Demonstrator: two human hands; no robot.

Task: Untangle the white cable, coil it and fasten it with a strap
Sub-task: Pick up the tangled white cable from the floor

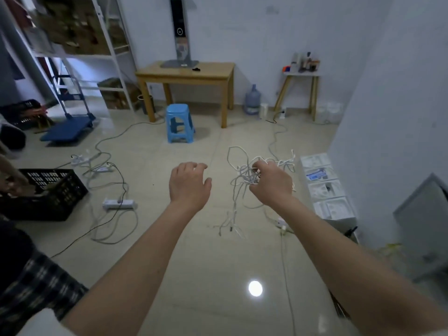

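Both bare forearms are reaching up from the bottom of the frame over the glossy tiled floor point(194, 275); at centre, the left hand point(188, 184) is hovering with fingers loosely spread, holding nothing. Just right of centre, the right hand point(272, 183) is gripping a snarled white cable point(243, 174), fingers curling round the knot, with loops sticking up and loose ends trailing down toward the floor. Farther off, a black crate point(48, 192) is sitting at left, a blue stool point(179, 126) is standing mid-frame, and a wooden table point(189, 75) is standing against the wall.
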